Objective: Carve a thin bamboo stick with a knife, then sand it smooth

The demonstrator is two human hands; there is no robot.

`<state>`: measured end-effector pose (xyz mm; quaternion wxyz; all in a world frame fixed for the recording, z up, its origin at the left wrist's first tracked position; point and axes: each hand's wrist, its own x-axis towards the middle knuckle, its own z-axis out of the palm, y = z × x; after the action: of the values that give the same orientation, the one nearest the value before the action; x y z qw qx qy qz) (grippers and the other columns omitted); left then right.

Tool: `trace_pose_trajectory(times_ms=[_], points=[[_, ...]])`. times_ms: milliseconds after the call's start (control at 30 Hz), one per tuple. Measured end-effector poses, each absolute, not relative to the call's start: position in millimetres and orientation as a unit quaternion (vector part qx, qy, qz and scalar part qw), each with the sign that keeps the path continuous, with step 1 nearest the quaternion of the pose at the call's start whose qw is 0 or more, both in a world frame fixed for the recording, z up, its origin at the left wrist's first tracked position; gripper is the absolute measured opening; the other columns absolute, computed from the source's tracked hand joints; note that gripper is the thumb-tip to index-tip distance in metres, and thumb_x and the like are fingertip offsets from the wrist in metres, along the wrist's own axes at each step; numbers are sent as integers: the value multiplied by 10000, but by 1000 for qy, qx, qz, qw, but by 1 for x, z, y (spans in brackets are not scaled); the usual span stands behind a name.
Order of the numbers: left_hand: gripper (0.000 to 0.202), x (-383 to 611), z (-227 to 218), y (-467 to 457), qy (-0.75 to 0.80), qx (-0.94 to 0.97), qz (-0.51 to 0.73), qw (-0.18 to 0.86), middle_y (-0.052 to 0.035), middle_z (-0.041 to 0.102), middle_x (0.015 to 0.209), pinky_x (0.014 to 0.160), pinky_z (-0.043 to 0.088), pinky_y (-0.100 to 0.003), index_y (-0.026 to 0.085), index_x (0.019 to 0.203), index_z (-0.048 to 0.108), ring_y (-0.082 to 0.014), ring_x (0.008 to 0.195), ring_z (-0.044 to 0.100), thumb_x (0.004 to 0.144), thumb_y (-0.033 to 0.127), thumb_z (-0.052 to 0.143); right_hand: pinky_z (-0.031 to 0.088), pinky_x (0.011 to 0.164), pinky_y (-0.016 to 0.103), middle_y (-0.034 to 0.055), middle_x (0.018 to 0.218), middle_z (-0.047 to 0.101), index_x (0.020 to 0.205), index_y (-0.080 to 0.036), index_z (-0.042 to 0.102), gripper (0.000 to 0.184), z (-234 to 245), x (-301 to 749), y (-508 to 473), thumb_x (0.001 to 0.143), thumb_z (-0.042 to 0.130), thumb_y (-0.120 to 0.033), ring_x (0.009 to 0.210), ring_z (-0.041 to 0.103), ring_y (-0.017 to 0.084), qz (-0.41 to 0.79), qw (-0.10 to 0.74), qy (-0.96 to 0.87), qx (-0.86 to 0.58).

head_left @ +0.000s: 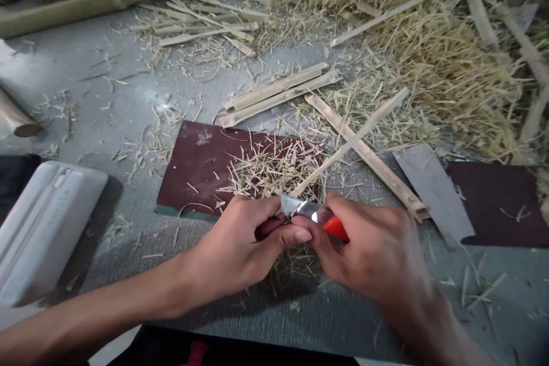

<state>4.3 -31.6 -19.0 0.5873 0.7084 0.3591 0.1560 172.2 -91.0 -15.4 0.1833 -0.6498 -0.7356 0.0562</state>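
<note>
My right hand [373, 240] is closed around the orange-red handle of a small knife [337, 229]. The knife's metal blade points left and lies across the near end of a thin bamboo strip [355, 138]. My left hand [244, 240] is closed at that near end, its thumb just under the blade; the gripped part of the strip is hidden. A dark reddish piece shows inside the left fingers, too covered to name. From the hands the strip slants up and to the right. Below it lies a heap of bamboo shavings [274, 168] on a maroon sheet [197, 166].
Split bamboo pieces [278, 94] and a longer one [364, 151] lie beyond the hands. Thick bamboo poles [115, 0] are at the back left, a large shavings pile [450, 74] at right. A white case [51, 229] and a wooden rod [17, 117] sit left.
</note>
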Motion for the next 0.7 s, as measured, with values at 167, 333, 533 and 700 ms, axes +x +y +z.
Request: trace_pose_trajectory(times_ms=[167,333,533,700], points=[[423,4,-21,-30,356,726,177,561,102,195,486,361,138,-157,169,549,315,-35,429,163,852,303,577,169,410,265,-32,418,463,555,-190,441,504,-15,170,-91,885,397,-568,332,434,105,11,168,-728,-665],[449,4,-21,-30,379,729,163,546,94,190,493,373,138,-172,176,543,283,-44,444,165,860,342,554,148,427,275,-31,420,457,557,-193,435,502,-16,166,-93,885,393,-571,336,414,99,-19,147,-721,-677],[495,5,-21,-30,412,720,137,541,85,181,499,382,135,-189,186,534,245,-52,452,167,857,426,532,152,441,276,-28,432,463,570,-197,445,486,-17,165,-95,888,399,-561,342,380,93,-43,126,-716,-686],[507,5,-20,-31,423,714,133,542,82,195,495,381,138,-188,186,532,244,-54,455,174,854,457,526,154,438,271,-27,435,472,562,-194,446,487,-17,164,-96,887,408,-555,348,386,90,-50,123,-711,-690]])
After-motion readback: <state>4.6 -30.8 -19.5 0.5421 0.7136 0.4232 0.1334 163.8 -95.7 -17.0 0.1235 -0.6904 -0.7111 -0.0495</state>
